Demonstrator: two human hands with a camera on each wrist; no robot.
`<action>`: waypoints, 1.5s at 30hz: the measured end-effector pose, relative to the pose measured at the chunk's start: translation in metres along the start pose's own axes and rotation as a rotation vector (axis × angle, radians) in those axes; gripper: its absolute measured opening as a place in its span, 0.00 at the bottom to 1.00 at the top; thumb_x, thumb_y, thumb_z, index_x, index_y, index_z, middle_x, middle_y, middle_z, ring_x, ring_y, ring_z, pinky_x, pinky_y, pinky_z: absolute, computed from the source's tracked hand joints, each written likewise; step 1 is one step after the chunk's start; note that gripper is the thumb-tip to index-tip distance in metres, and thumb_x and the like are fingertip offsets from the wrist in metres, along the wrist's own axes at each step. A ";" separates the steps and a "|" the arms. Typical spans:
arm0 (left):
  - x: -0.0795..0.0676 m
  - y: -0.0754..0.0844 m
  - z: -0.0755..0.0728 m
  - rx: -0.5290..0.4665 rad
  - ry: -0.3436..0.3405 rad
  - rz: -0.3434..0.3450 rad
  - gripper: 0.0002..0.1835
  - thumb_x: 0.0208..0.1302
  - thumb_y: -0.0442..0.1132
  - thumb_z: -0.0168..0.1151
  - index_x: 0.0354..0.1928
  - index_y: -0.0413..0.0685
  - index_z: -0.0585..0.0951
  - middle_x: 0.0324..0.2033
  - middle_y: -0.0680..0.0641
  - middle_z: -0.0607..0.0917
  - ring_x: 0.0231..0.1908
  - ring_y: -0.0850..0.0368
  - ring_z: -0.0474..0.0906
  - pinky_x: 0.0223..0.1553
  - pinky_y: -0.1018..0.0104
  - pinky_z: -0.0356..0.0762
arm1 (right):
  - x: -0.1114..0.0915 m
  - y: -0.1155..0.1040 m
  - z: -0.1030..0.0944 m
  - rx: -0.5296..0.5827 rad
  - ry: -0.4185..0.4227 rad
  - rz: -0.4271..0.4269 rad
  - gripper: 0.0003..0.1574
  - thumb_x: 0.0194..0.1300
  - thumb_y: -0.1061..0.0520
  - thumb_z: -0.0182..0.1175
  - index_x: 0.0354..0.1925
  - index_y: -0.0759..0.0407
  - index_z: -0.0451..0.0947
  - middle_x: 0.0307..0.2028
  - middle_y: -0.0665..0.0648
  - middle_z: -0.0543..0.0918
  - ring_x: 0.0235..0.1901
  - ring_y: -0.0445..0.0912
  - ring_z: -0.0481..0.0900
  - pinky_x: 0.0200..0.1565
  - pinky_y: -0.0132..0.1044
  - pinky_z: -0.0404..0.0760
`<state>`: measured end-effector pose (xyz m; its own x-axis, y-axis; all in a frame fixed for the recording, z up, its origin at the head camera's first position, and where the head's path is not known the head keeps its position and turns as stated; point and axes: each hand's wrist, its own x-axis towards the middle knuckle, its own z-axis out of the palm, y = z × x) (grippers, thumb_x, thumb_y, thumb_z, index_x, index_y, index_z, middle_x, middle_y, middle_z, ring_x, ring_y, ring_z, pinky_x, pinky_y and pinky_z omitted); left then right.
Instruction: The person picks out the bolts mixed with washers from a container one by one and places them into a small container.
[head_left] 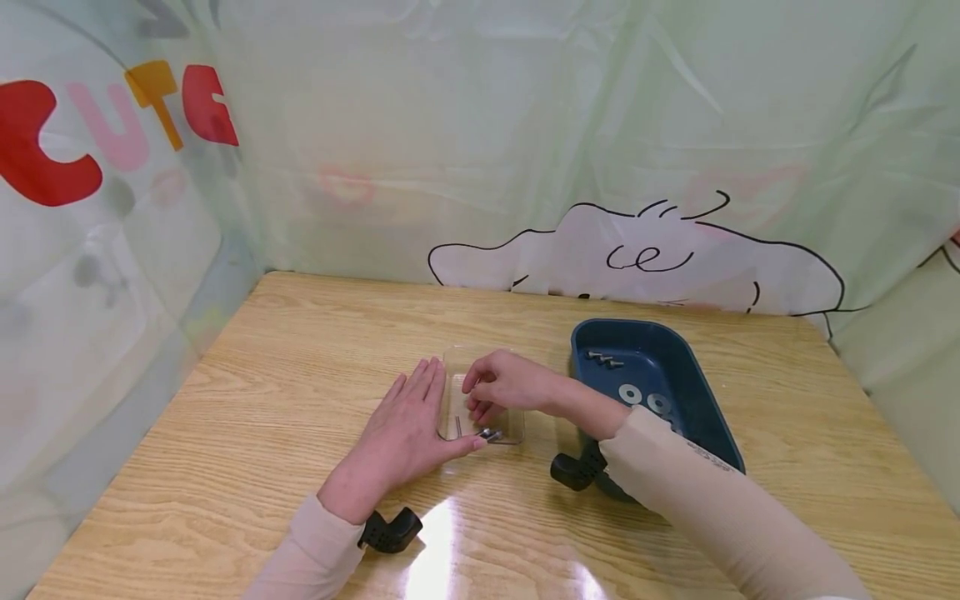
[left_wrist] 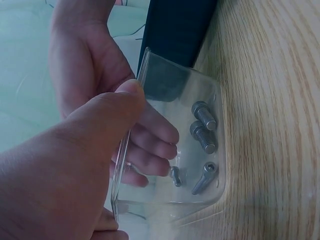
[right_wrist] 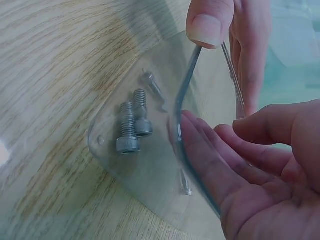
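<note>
A clear plastic box (head_left: 454,367) sits on the table with both hands at it. My left hand (head_left: 405,429) lies along its left side, fingers straight, the thumb reaching over the near rim. My right hand (head_left: 504,385) dips its loosely bent fingers into the box, with the thumb apart from them in the right wrist view and nothing visible in the grasp. Two thick socket-head bolts (left_wrist: 204,136) lie on the box floor. Close by is a thinner screw (left_wrist: 205,178). Another small screw (left_wrist: 175,176) lies just under the right fingertips.
Right of the box stands a dark blue tray (head_left: 686,358), partly hidden by the right forearm. Inside it are several small screws (head_left: 602,359) and pale washers (head_left: 630,393). A printed curtain (head_left: 480,150) closes off the back and sides of the wooden table (head_left: 247,433).
</note>
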<state>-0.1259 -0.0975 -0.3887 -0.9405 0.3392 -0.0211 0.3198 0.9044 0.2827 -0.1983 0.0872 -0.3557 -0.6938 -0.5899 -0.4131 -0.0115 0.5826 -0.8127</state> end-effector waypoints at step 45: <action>-0.001 0.001 0.000 -0.009 -0.010 -0.013 0.63 0.56 0.80 0.49 0.78 0.40 0.47 0.78 0.40 0.49 0.79 0.47 0.42 0.78 0.48 0.44 | -0.066 0.024 -0.084 0.191 0.250 -0.056 0.21 0.76 0.60 0.47 0.58 0.75 0.72 0.51 0.67 0.83 0.48 0.52 0.85 0.54 0.43 0.84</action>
<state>-0.1245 -0.0968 -0.3888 -0.9435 0.3296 -0.0345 0.3060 0.9065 0.2909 -0.2134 0.1869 -0.3140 -0.8515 -0.4490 -0.2709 0.0643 0.4233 -0.9037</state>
